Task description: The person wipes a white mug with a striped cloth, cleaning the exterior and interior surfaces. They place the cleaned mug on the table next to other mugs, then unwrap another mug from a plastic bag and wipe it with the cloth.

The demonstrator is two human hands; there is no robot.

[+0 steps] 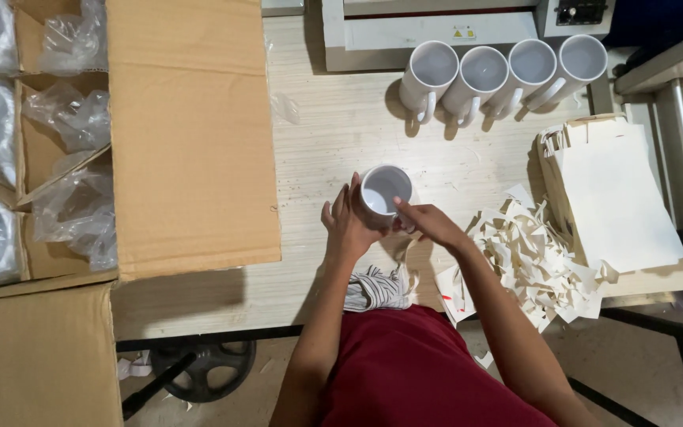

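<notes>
White mug [385, 190] is clasped by left hand [347, 229] and right hand [428, 223], its lower body hidden.

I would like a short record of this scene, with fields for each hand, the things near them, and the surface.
left hand: wraps the side of a white mug
right hand: touches the mug at its rim and side
mug: upright, open end up, looks empty
other mugs: four white mugs in a row at the far table edge, handles toward the person
box: open cardboard box at left, with plastic-wrapped items in compartments
paper: scraps and a stack of sheets at right
cloth: striped cloth at the near edge
surface: light wooden table
</notes>
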